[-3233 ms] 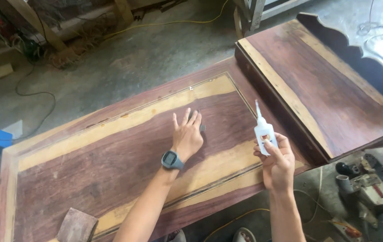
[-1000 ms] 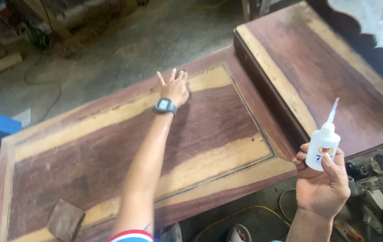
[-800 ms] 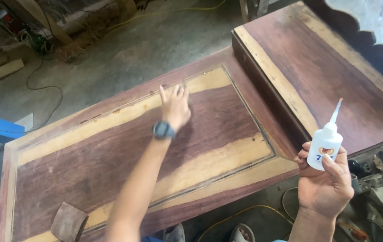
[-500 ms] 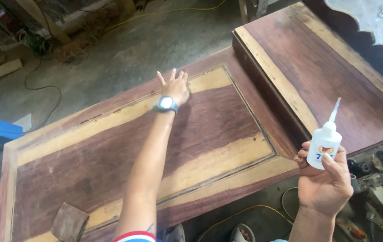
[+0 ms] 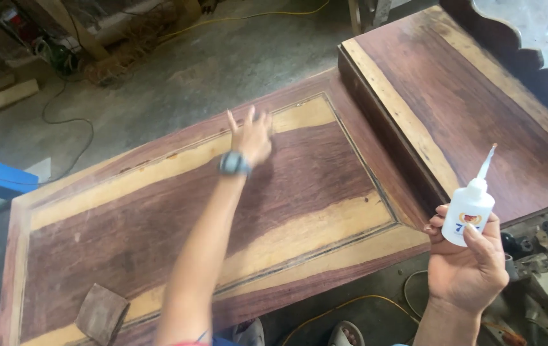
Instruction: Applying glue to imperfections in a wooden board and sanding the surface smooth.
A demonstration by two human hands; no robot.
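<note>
- So the left hand (image 5: 251, 136) is out flat on the far part of the big wooden panel (image 5: 158, 211), fingers spread wide, pressing on the pale strip near the inlaid border line. It's blurry in this shot, which fits with it being mid-rub.
- Compared with half a second back, that hand has slid a touch nearer and to the right; a bit before that it was nearer again, then far again. So it's going back and forth over the same patch by the far border, not travelling across the panel.
- Can't tell if there's anything under the palm right now. A few seconds ago a small dark bit peeked out by the fingers, but it's hidden here.
- The right hand (image 5: 469, 263) is closed around a small white glue bottle (image 5: 469, 211), thumb on the front, thin nozzle pointing up and slightly right. It's held off the near right edge of the panel, over the floor, well apart from the spot being rubbed.
- The bottle has barely moved over the last second. About three seconds ago it was further left, over the panel's right end, so it's been pulled back and parked.
- My read: the glue is on hold while the surface gets worked by hand.
- Other stuff: a second wooden panel (image 5: 479, 109) overlapping the right end, a brown sanding scrap (image 5: 101, 313) on the near left corner, power tools (image 5: 546, 269) on the floor at right, and a wristwatch (image 5: 234, 164) on the left arm.
</note>
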